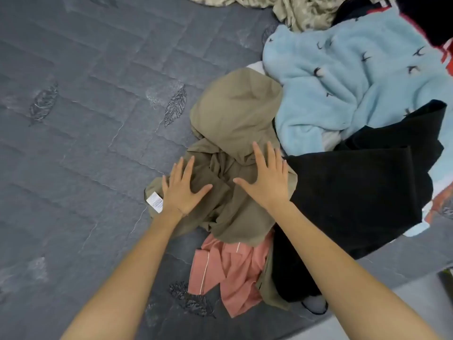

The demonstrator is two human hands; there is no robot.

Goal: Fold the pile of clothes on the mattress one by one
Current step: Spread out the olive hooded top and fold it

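Beneath the khaki garment and spreading wide to its left: grey quilted mattress, stitched with leaf motifs. Right of the khaki garment and touching it: light blue fleece with small dark bird marks, crumpled, part of the pile. Right of and nearer than the khaki garment, against its edge: black garment, lying partly over the fleece. Khaki garment itself: bunched and creased at the pile's left edge, resting on the mattress. Under the near end of the khaki garment: pink garment with pale piping, crumpled. Beyond the khaki garment, at the far edge of view: beige patterned cloth. On the khaki garment's right part: right hand, flat, fingers straight and spread, palm down. On its left part: left hand, likewise flat with fingers spread, gripping nothing. At the khaki garment's left edge, just beside the left hand: white label, printed, text too small to read.
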